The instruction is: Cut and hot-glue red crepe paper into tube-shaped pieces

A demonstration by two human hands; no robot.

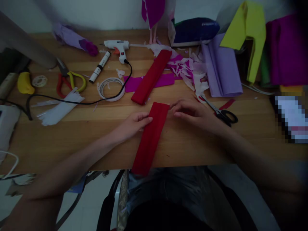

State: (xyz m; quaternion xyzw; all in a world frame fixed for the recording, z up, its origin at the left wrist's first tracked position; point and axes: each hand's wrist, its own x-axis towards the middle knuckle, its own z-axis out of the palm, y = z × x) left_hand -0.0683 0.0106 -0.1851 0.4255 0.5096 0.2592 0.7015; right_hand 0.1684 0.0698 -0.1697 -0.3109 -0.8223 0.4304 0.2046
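The left hand (132, 126) grips the red strip (152, 131) at its left edge, thumb on top, apparently to steady it. The right hand (196, 117) is at the far right corner, fingers loosely curled; from where I stand, I cannot tell whether they pinch the material. This placement seems to leave the right fingers free for fine work at that end.

The strip lies between the hands, slanting toward the wearer, its near end reaching past the edge of the table (96, 128). Just beyond its far end, a second red piece (152, 77) lies across a magenta strip (166, 81). Scissors (227, 117) rest beside the right forearm, seemingly for easy reach. The glue gun (122, 48) lies farther back, beyond the tape roll (100, 90).
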